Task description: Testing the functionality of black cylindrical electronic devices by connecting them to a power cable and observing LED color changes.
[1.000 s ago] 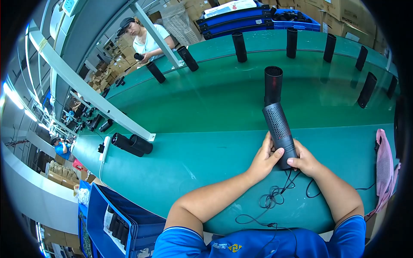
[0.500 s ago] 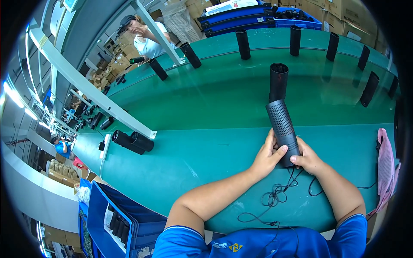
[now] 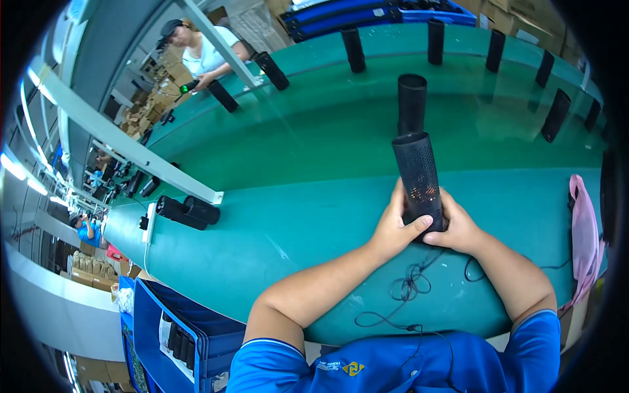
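Both of my hands are wrapped round the lower part of a black perforated cylinder [image 3: 417, 164], above the near part of the green worktop. My left hand [image 3: 396, 226] grips its left side and my right hand [image 3: 462, 228] its right, with both thumbs on the near face. The cylinder leans slightly, its top pointing away from me. Orange specks show through its lower holes. Just beyond it stands another black cylinder [image 3: 411, 105], partly hidden by the held one. A thin black cable [image 3: 407, 283] lies in loose loops below my hands.
Several black cylinders [image 3: 436, 42] stand spaced along the far side of the green table [image 3: 295, 223]. Two more [image 3: 187, 213] lie left beside a white power strip [image 3: 149, 226]. Blue bins [image 3: 151, 327] stand lower left; pink cloth [image 3: 583, 236] hangs right. A co-worker [image 3: 208, 56] sits across.
The held cylinder has turned in my hands and stands a little straighter; orange specks now show through its holes. The whole view has shifted slightly. The co-worker's raised hand has come down.
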Demonstrator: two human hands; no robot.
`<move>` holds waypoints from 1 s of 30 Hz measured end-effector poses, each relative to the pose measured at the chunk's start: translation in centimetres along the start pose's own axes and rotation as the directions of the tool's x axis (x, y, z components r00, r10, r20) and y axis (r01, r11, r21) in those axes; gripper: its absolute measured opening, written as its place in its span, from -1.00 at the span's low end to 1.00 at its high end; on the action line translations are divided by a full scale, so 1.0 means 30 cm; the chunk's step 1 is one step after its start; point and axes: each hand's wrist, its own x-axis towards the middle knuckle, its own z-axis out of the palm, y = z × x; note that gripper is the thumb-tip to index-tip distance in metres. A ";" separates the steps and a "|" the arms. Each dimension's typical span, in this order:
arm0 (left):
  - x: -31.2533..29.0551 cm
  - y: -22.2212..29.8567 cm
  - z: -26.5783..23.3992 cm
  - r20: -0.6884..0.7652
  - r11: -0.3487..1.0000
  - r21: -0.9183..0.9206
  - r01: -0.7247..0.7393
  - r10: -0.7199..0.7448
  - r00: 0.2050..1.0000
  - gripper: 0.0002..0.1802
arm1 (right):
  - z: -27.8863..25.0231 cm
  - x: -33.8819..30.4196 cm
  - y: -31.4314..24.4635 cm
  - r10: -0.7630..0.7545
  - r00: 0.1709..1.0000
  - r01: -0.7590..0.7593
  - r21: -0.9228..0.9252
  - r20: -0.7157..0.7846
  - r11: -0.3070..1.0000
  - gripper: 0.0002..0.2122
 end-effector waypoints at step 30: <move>0.015 0.031 0.002 0.361 0.632 0.334 -0.699 0.599 0.715 -0.22 | 0.022 -0.008 -0.056 -0.480 0.843 0.504 -0.668 0.243 0.548 -0.37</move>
